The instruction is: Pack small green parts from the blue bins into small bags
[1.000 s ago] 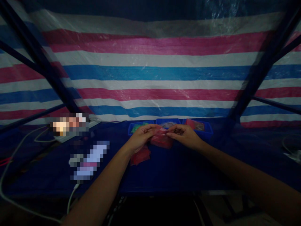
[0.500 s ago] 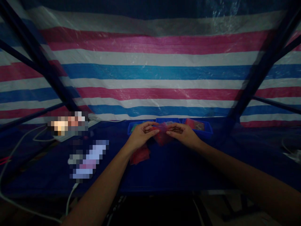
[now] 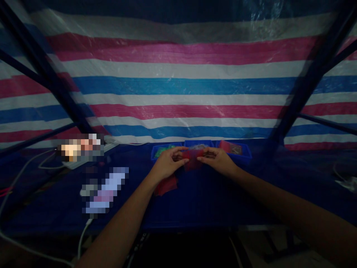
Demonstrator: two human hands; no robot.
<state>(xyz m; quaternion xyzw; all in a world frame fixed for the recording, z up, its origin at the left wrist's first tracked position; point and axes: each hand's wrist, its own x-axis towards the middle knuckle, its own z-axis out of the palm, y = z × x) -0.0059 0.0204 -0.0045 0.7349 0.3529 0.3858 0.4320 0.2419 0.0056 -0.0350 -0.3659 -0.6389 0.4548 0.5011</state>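
Between my two hands, above the blue table, is a small red see-through bag [image 3: 193, 160]. My left hand [image 3: 170, 160] pinches its left edge with thumb and fingers. On the opposite edge, the thumb and fingers of my right hand [image 3: 214, 159] are closed. Whether anything lies inside the bag is too dark to tell. More red bags [image 3: 166, 185] lie on the table just below my left wrist, partly covered by it. Behind my hands stand a left blue bin [image 3: 153, 152] with green pieces, a middle blue bin [image 3: 198, 142] with clear bags, and a right blue bin [image 3: 247, 152] with red bags and brownish pieces.
A blurred-out phone-like object [image 3: 107, 190] with a white cable [image 3: 80, 234] lies on the left of the blue table [image 3: 212, 204]. Farther back is a white power strip [image 3: 80, 162]. A striped tarp [image 3: 178, 85] hangs behind, between dark blue frame posts [image 3: 304, 85].
The red bag has gone from crumpled and slanted to flatter and more squared between my hands. Both hands stay in nearly the same place.
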